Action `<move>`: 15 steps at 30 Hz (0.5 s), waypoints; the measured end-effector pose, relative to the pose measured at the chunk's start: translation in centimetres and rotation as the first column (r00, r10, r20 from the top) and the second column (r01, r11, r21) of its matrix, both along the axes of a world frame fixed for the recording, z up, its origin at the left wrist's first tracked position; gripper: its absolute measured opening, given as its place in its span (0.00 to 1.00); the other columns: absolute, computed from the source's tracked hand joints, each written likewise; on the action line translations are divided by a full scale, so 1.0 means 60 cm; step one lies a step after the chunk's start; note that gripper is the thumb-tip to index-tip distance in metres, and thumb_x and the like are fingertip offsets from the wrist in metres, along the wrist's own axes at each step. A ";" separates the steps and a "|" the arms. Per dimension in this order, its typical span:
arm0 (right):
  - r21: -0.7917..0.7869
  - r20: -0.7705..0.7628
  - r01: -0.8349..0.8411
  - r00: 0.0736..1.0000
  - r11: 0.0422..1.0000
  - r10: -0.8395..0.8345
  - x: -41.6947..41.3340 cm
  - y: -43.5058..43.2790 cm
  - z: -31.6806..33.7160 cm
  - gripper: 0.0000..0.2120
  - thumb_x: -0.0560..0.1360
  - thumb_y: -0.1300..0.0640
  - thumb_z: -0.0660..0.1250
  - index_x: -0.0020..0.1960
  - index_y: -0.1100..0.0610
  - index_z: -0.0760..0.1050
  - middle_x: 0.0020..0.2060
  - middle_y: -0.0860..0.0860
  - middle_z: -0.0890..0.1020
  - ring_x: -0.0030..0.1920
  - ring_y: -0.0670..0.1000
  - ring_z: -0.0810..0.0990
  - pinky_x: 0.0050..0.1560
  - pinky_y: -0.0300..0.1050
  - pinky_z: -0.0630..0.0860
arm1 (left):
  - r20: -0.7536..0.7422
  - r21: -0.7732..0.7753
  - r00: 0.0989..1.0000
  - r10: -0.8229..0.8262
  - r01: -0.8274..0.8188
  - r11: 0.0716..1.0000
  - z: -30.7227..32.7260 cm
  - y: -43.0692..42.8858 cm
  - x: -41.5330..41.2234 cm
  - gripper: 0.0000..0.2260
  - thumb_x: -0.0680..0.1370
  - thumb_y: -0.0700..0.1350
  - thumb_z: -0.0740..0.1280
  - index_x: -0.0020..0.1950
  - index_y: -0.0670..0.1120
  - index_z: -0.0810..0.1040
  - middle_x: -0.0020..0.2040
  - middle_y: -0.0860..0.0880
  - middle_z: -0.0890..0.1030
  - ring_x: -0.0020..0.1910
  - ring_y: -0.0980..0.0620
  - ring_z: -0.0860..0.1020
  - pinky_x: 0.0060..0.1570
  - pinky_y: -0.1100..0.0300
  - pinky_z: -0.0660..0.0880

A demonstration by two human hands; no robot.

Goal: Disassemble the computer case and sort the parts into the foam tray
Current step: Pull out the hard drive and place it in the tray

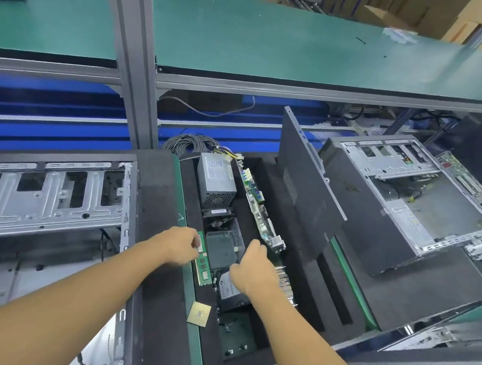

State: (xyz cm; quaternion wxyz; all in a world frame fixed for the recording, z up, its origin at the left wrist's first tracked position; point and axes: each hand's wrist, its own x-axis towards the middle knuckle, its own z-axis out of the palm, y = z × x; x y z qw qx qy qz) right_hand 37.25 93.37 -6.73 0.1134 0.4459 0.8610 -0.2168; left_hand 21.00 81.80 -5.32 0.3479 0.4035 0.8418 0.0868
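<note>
The left hand [182, 245] reaches over the left edge of the foam tray [311, 288] and pinches the far end of the RAM stick [202, 266] between thumb and curled fingertips, probably to seat it in the narrow slot along that wall, where a thin board can stand without sliding. The stick stands on its long edge just beside the black cooler [221, 250]. Its long axis runs away from the person, the far end under the fingers and the near end pointing back toward the loose CPU [199, 313], which lies flat on the foam lip. The right hand [254, 266] hovers with its back to the camera and its fingers curled down over the hard drive [230, 291] and the heatsink [284, 279]; whether they grasp anything I cannot tell, since the fingertips are hidden. It may be steadying the neighbouring parts. Farther along the tray the PSU [216, 183] sits in its own pocket, and the motherboard [257, 203] stands on edge in a long slot, also lengthwise, so each part keeps to a fitted recess. The stripped case [41, 198] lies to the left, just beside the tray.
</note>
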 end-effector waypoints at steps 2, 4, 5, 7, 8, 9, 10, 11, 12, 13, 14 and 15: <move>-0.058 -0.093 -0.052 0.995 0.997 0.046 -0.024 -0.015 0.031 0.11 0.75 0.58 0.62 0.53 0.55 0.61 0.56 0.55 0.70 0.53 0.60 0.76 0.49 0.52 0.73 | 0.018 0.050 0.999 0.038 -0.039 0.998 0.008 -0.005 -0.003 0.13 0.79 0.47 0.64 0.64 0.50 0.77 0.62 0.50 0.79 0.60 0.49 0.77 0.59 0.58 0.73; -0.092 -0.200 -0.120 0.975 0.988 0.100 -0.048 -0.030 0.062 0.10 0.75 0.60 0.61 0.54 0.56 0.64 0.57 0.55 0.71 0.54 0.59 0.74 0.53 0.53 0.74 | 0.060 0.131 0.994 0.096 -0.103 0.986 0.020 -0.010 -0.007 0.13 0.79 0.46 0.65 0.63 0.50 0.78 0.61 0.50 0.80 0.60 0.50 0.77 0.61 0.58 0.72; -0.108 -0.249 -0.157 0.960 0.982 0.126 -0.059 -0.037 0.078 0.11 0.75 0.61 0.61 0.56 0.56 0.65 0.57 0.55 0.71 0.54 0.58 0.73 0.54 0.53 0.74 | 0.094 0.179 0.987 0.128 -0.143 0.973 0.028 -0.014 -0.009 0.12 0.78 0.44 0.66 0.62 0.49 0.78 0.61 0.50 0.81 0.59 0.50 0.78 0.62 0.57 0.73; -0.132 -0.323 -0.239 0.928 0.962 0.186 -0.081 -0.052 0.108 0.15 0.77 0.63 0.59 0.63 0.56 0.66 0.61 0.56 0.70 0.54 0.56 0.72 0.52 0.48 0.71 | 0.161 0.275 0.975 0.153 -0.193 0.942 0.048 -0.024 -0.014 0.12 0.77 0.41 0.66 0.60 0.49 0.79 0.58 0.50 0.82 0.58 0.50 0.79 0.62 0.55 0.74; -0.126 -0.350 -0.282 0.910 0.951 0.224 -0.091 -0.058 0.123 0.17 0.78 0.63 0.59 0.66 0.55 0.65 0.63 0.56 0.69 0.54 0.55 0.71 0.52 0.47 0.69 | 0.189 0.317 0.971 0.147 -0.202 0.927 0.061 -0.031 -0.016 0.11 0.76 0.40 0.66 0.58 0.48 0.79 0.56 0.50 0.82 0.56 0.50 0.79 0.60 0.54 0.75; -0.111 -0.376 -0.323 0.889 0.940 0.261 -0.101 -0.063 0.139 0.18 0.80 0.62 0.59 0.69 0.54 0.64 0.64 0.56 0.69 0.55 0.54 0.71 0.53 0.46 0.68 | 0.212 0.355 0.968 0.134 -0.204 0.912 0.074 -0.038 -0.018 0.10 0.75 0.39 0.67 0.56 0.47 0.79 0.54 0.48 0.83 0.52 0.51 0.79 0.57 0.54 0.76; -0.093 -0.406 -0.353 0.867 0.931 0.289 -0.109 -0.067 0.154 0.18 0.81 0.60 0.61 0.70 0.53 0.64 0.64 0.55 0.69 0.55 0.52 0.71 0.54 0.45 0.68 | 0.239 0.393 0.964 0.119 -0.208 0.896 0.089 -0.045 -0.020 0.09 0.75 0.39 0.67 0.55 0.46 0.78 0.51 0.46 0.84 0.48 0.51 0.79 0.53 0.53 0.76; -0.071 -0.443 -0.378 0.841 0.923 0.311 -0.117 -0.071 0.170 0.18 0.81 0.58 0.62 0.70 0.51 0.65 0.62 0.53 0.71 0.55 0.51 0.72 0.54 0.44 0.68 | 0.270 0.434 0.957 0.105 -0.218 0.874 0.103 -0.056 -0.024 0.09 0.74 0.38 0.67 0.54 0.46 0.77 0.49 0.45 0.84 0.44 0.52 0.78 0.49 0.54 0.77; -0.033 -0.488 -0.402 0.805 0.915 0.337 -0.124 -0.075 0.185 0.18 0.80 0.58 0.65 0.68 0.49 0.67 0.60 0.51 0.73 0.54 0.50 0.73 0.54 0.43 0.68 | 0.301 0.477 0.950 0.088 -0.230 0.849 0.117 -0.068 -0.028 0.10 0.74 0.37 0.68 0.54 0.47 0.76 0.46 0.47 0.83 0.42 0.55 0.78 0.45 0.59 0.76; 0.027 -0.529 -0.427 0.761 0.904 0.375 -0.129 -0.080 0.197 0.18 0.79 0.57 0.67 0.66 0.49 0.68 0.58 0.50 0.75 0.54 0.49 0.73 0.53 0.41 0.67 | 0.310 0.515 0.948 0.072 -0.231 0.826 0.130 -0.082 -0.033 0.12 0.74 0.37 0.69 0.55 0.49 0.75 0.45 0.51 0.82 0.41 0.58 0.78 0.42 0.65 0.75; 0.101 -0.550 -0.446 0.720 0.889 0.424 -0.132 -0.086 0.205 0.18 0.77 0.57 0.69 0.65 0.48 0.70 0.56 0.50 0.77 0.53 0.49 0.74 0.52 0.41 0.68 | 0.290 0.543 0.955 0.063 -0.218 0.811 0.141 -0.097 -0.038 0.15 0.74 0.37 0.70 0.57 0.50 0.74 0.46 0.54 0.82 0.42 0.61 0.79 0.43 0.68 0.74; 0.179 -0.543 -0.459 0.692 0.870 0.476 -0.132 -0.093 0.208 0.19 0.76 0.56 0.72 0.64 0.46 0.71 0.54 0.49 0.78 0.53 0.49 0.74 0.52 0.42 0.69 | 0.240 0.562 0.969 0.067 -0.194 0.804 0.150 -0.112 -0.043 0.17 0.74 0.38 0.71 0.60 0.51 0.74 0.48 0.55 0.81 0.45 0.61 0.80 0.46 0.67 0.75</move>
